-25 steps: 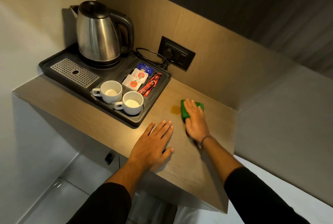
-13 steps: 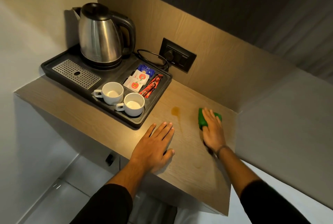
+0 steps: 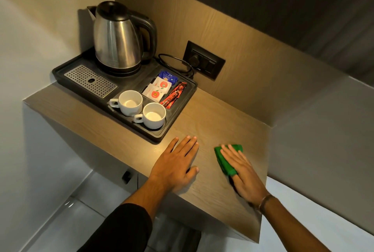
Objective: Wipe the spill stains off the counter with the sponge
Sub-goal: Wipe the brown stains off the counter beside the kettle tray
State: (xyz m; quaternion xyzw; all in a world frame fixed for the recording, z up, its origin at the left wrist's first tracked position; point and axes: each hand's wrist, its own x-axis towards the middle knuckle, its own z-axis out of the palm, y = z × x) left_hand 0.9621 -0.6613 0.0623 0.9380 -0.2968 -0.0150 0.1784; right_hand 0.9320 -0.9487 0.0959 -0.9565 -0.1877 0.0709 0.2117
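Observation:
A green sponge point(image 3: 223, 160) lies flat on the wooden counter point(image 3: 212, 122), toward its front right. My right hand point(image 3: 243, 172) presses down on it with fingers stretched out, covering most of it. My left hand point(image 3: 176, 163) rests flat on the counter to the left of the sponge, fingers apart, holding nothing. No brown stain shows on the wood between the tray and my hands; a faint wet sheen point(image 3: 156, 149) sits by my left fingertips.
A black tray point(image 3: 174, 118) at the back left carries a steel kettle point(image 3: 116, 37), two white cups point(image 3: 129, 102) point(image 3: 153, 115), sachets and a drip grate. A wall socket point(image 3: 204, 60) with a cord is behind. The counter's front edge lies under my wrists.
My right hand has dragged the sponge right and then toward me across the counter. The brown stain seen earlier near the tray no longer shows. My left hand stays put.

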